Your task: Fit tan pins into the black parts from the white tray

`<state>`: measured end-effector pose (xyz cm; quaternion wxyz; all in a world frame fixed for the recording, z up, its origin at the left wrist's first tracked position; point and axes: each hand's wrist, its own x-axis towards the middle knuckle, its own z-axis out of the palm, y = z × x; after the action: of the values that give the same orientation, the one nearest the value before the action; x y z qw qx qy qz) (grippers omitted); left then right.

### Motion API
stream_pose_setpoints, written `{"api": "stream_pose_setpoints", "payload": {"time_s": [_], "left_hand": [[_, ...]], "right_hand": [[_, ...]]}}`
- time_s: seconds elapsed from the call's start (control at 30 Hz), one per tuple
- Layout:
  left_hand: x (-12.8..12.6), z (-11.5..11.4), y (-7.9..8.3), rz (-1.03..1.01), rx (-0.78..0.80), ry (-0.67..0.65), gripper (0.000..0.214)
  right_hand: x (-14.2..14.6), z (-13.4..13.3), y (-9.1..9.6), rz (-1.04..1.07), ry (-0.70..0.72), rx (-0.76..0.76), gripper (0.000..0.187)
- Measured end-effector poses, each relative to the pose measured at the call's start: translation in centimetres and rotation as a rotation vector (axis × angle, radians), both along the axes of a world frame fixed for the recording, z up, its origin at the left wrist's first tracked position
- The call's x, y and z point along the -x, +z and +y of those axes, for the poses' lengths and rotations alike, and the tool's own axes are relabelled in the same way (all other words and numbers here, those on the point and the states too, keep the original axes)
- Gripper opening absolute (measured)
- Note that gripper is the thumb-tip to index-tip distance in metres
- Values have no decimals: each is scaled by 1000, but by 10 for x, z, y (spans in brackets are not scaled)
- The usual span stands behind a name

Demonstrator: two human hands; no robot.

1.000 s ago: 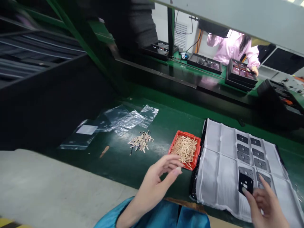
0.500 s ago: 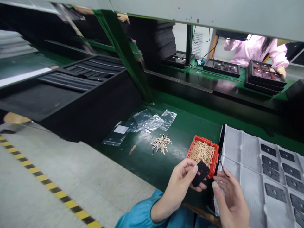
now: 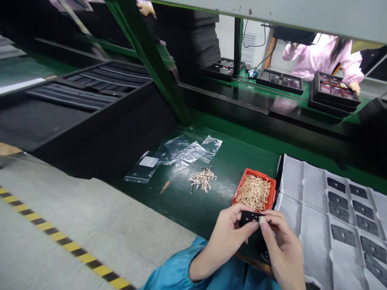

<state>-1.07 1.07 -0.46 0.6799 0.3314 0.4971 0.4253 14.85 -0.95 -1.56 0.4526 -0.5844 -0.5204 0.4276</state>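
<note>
My left hand point(image 3: 228, 233) and my right hand point(image 3: 281, 245) meet just in front of me, both pinched on one small flat black part point(image 3: 248, 217). They hover over the near edge of the green table, right below a red tray point(image 3: 242, 186) filled with thin tan strips. To the right lies a white moulded sheet point(image 3: 314, 225) carrying several flat black parts point(image 3: 343, 235) in rows. A loose heap of tan strips point(image 3: 202, 179) lies left of the red tray.
Clear plastic bags point(image 3: 178, 155) lie further back on the green table point(image 3: 187, 201). A big black bin point(image 3: 90, 117) stands at the left. Across the line, a person in pink point(image 3: 323, 58) handles black trays point(image 3: 334, 96). Grey floor with yellow-black tape point(image 3: 60, 245) is at lower left.
One second ago my right hand alone held the black part over the white sheet. It carried the part left to my left hand; now both hands pinch it together.
</note>
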Motion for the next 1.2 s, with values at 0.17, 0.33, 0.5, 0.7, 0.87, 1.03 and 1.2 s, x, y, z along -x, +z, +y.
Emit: {"api": "stream_pose_setpoints", "payload": {"time_s": [0.17,0.33,0.5,0.7,0.87,1.03,1.2], "left_hand": [[0,-2,7,27,-50,-17,30],[1,-6,13,54,-11,-52,34],[1,-8,16,2,-13,-59,37],[3,-8,18,68,-38,-98,32],[4,-10,16,91,-55,-113,27],[7,-15,18,132,-156,-140,34],[11,-14,27,253,-294,-136,38]], "right_hand": [[4,1,6,-34,21,-31,17],[4,1,8,-21,38,-40,14],[2,-1,8,15,56,-19,16],[4,-1,11,35,67,-34,14],[5,3,15,24,78,-86,13],[8,5,22,-54,55,-182,10],[9,-2,29,-199,52,-288,7]]}}
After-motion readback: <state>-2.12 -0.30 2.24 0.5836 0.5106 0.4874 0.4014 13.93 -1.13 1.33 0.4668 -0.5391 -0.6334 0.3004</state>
